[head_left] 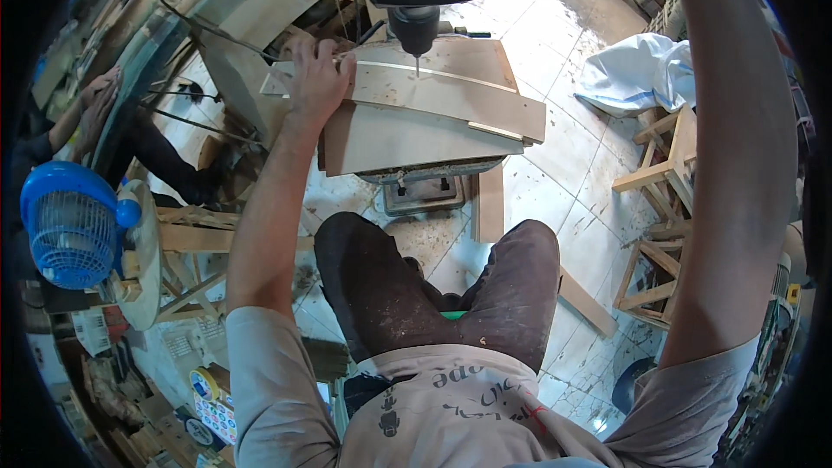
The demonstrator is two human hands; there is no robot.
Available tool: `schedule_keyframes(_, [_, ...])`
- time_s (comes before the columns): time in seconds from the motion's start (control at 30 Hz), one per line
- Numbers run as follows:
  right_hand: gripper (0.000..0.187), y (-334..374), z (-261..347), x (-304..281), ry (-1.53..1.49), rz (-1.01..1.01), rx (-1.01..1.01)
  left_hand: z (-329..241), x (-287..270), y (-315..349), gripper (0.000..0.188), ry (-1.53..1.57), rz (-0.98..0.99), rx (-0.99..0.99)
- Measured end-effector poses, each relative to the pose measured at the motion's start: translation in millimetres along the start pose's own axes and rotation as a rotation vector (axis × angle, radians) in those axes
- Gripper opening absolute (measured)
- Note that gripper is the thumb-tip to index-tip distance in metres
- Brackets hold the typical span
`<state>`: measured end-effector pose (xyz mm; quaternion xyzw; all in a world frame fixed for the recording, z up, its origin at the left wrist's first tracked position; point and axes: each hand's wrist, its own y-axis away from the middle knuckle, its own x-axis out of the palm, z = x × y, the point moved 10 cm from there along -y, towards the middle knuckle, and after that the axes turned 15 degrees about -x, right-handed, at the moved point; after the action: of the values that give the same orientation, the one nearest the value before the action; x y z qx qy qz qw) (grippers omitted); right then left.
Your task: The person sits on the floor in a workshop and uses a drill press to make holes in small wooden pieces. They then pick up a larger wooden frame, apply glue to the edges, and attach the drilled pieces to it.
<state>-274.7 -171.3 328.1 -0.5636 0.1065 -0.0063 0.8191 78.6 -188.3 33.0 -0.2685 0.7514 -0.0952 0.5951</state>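
Grasping the left end of a long, flat, pale wooden board (451,99), the fingers of the left hand (319,80) curl over its far edge. The board lies across a wider, light-brown wooden panel (390,136), beneath a slim metal drill bit (418,64) mounted in a black cylindrical chuck (414,30). Contact between bit and board cannot be determined. The bare right forearm (744,139) extends past the upper edge; the right hand is out of view, its finger state indeterminable.
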Motion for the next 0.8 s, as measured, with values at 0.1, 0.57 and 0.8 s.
schedule_keyframes(0.1, [0.028, 30, -12, -10, 0.049, 0.056, 0.078, -26, -1, 24, 0.030, 0.129, 0.099, 0.157])
schedule_keyframes(0.57, [0.028, 109, -49, -20, 0.160, 0.182, 0.296, 39, -16, 14, 0.033, -0.004, 0.241, 0.065])
schedule_keyframes(0.8, [0.027, 76, -39, -10, 0.104, 0.130, 0.203, -46, -13, 69, 0.069, -0.018, 0.325, 0.239])
